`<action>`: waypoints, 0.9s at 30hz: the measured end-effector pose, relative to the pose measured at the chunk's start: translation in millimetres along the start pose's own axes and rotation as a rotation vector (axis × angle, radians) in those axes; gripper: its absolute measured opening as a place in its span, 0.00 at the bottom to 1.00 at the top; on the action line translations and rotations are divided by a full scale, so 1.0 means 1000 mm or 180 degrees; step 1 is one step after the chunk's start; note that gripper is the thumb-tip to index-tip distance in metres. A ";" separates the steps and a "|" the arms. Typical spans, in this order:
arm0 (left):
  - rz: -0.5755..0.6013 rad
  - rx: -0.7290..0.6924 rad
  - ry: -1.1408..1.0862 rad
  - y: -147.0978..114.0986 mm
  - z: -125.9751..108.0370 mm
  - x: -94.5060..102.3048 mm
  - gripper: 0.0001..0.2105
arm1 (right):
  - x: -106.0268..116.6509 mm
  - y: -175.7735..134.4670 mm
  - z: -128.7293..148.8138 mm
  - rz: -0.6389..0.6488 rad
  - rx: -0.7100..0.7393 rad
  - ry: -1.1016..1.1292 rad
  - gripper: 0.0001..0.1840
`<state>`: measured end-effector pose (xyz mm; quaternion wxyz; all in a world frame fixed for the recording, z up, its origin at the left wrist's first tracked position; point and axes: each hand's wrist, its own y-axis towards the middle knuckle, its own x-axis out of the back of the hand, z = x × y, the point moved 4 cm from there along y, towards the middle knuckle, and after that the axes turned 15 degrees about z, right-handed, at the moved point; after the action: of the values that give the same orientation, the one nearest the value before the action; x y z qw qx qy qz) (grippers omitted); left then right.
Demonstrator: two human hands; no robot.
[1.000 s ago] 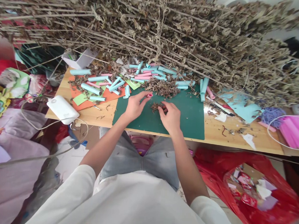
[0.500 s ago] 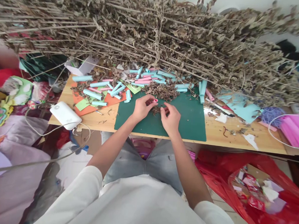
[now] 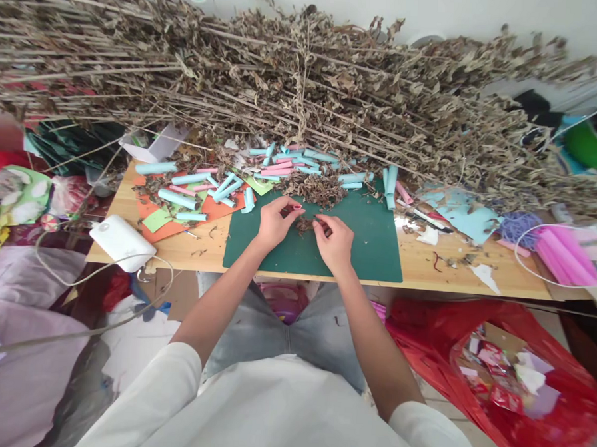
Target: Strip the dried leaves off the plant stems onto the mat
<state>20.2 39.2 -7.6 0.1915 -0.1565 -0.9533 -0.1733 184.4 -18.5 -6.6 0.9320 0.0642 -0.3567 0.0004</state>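
My left hand [image 3: 277,222] is closed in a pinch round a small pink paper tube [image 3: 298,207], its open end showing at the fingertips. Beside it, my right hand [image 3: 334,242] has thumb and fingers drawn together at the edge of a small heap of crumbled dried leaves [image 3: 305,226]. Whatever sits in that pinch is too small to make out. Both hands are over a dark green cutting mat [image 3: 372,247]. Just beyond them lies a larger pile of dried leaves [image 3: 316,188], with rolled blue paper tubes [image 3: 225,187] and pink ones scattered around it.
Bundled dried plant stalks [image 3: 296,83] span the back of the wooden table [image 3: 207,245]. A white power bank [image 3: 122,242] with a cable lies at the left edge. To the right are a pen [image 3: 431,220], blue paper [image 3: 462,212] and a red plastic bag [image 3: 423,330] below.
The view has shifted slightly, so the table contents sit a little further left. The left hand still holds the pink tube, now tilted a bit differently; the right hand stays by the small leaf heap.
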 end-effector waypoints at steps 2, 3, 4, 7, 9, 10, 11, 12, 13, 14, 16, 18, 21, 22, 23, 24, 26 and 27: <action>0.0109 0.0080 0.0028 0.001 0.002 -0.002 0.08 | -0.001 0.002 0.001 0.0171 -0.0020 -0.0182 0.13; 0.0157 0.0079 0.0050 0.001 0.001 -0.002 0.08 | -0.001 0.003 0.003 0.0247 -0.0001 -0.0293 0.12; 0.0199 0.0060 0.0075 0.001 0.001 -0.003 0.08 | 0.000 0.003 0.004 0.0287 0.0029 -0.0380 0.11; 0.0267 0.0001 0.0129 0.002 -0.003 -0.003 0.07 | 0.006 0.004 0.009 0.0206 0.0106 -0.0371 0.11; 0.0318 -0.0016 0.0161 0.002 -0.004 -0.003 0.07 | 0.012 0.005 0.010 0.0140 0.0188 -0.0300 0.10; 0.0338 -0.0020 0.0177 0.002 -0.003 -0.004 0.07 | 0.015 0.006 0.011 0.0119 0.0237 -0.0295 0.10; 0.0357 -0.0026 0.0186 0.002 -0.003 -0.004 0.07 | 0.018 0.006 0.011 0.0092 0.0276 -0.0295 0.09; 0.0371 -0.0034 0.0191 0.002 -0.002 -0.005 0.07 | 0.020 0.007 0.011 0.0062 0.0294 -0.0276 0.09; 0.0374 -0.0045 0.0187 0.002 -0.001 -0.005 0.07 | 0.022 0.007 0.010 0.0034 0.0282 -0.0215 0.09; 0.0369 -0.0056 0.0173 0.002 -0.001 -0.006 0.08 | 0.024 0.007 0.009 0.0006 0.0234 -0.0109 0.09; 0.0350 -0.0080 0.0127 0.003 0.000 -0.006 0.08 | 0.026 0.008 0.006 -0.0018 0.0078 0.0246 0.10; 0.0334 -0.0090 0.0089 0.003 -0.001 -0.006 0.08 | 0.026 0.010 0.002 -0.0066 -0.0080 0.0743 0.11; 0.0378 -0.0112 0.0061 0.004 -0.003 -0.006 0.10 | 0.023 0.013 -0.005 -0.0209 -0.0305 0.1502 0.14; 0.0405 -0.0122 0.0048 0.004 -0.003 -0.006 0.10 | 0.022 0.014 -0.008 -0.0256 -0.0381 0.1665 0.15; 0.0431 -0.0132 0.0036 0.004 -0.004 -0.007 0.10 | 0.021 0.015 -0.010 -0.0289 -0.0431 0.1745 0.15; 0.0448 -0.0137 0.0030 0.004 -0.004 -0.007 0.10 | 0.021 0.017 -0.011 -0.0317 -0.0439 0.1743 0.15; 0.0469 -0.0132 0.0033 0.003 -0.005 -0.007 0.10 | 0.021 0.019 -0.011 -0.0327 -0.0351 0.1603 0.13; 0.0477 -0.0128 0.0037 0.003 -0.005 -0.007 0.10 | 0.020 0.019 -0.011 -0.0304 -0.0311 0.1532 0.12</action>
<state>28.9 38.8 -5.6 0.2063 -0.2301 -0.9341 -0.1785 205.7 0.9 0.9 0.9911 0.0339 -0.1205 -0.0456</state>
